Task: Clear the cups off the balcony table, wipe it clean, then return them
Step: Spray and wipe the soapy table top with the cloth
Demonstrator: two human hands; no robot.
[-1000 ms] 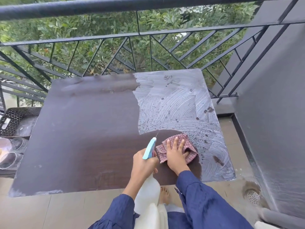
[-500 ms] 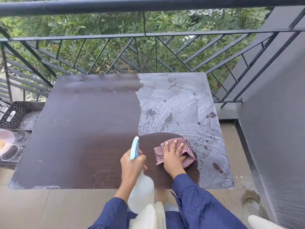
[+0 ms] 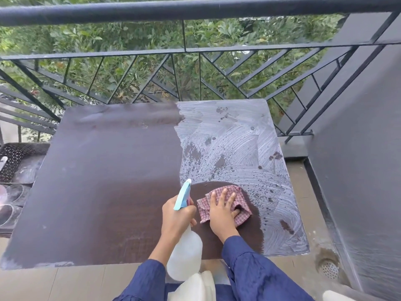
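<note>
The fingers (image 3: 223, 195) of the right hand (image 3: 220, 216) lie spread and fairly straight, pressing flat on a red checked cloth (image 3: 204, 208). The cloth is bunched beneath them and sticks out past the fingertips and to either side. Just left of those fingers, the left hand (image 3: 176, 216) is curled tight round the neck of a spray bottle (image 3: 184, 255). Its pale blue nozzle (image 3: 183, 194) points away from the person and its cloudy white body hangs below the fist, over the table's near edge.

Both hands are at the near right part of the table (image 3: 108, 181), a dark brown top. Around the cloth and back toward the wrists the surface is dark and wet. Beyond the fingertips and out to their right it is covered in a whitish film swept into curved streaks, dotted with dark droplets. Left of the fingers the top is plain brown and dull, with pale smears along the far edge and at the near left corner.

The cups (image 3: 12, 192), clear glass, sit well to the left of the hands, off the table on a lower stand beside a black perforated tray (image 3: 19, 153).

A dark metal railing (image 3: 195, 11) runs past the fingertips behind the table, with green foliage (image 3: 130, 33) beyond it. A grey wall (image 3: 358, 148) rises on the right, and a round floor drain (image 3: 328, 269) lies at its foot in the tiled floor (image 3: 65, 283).
</note>
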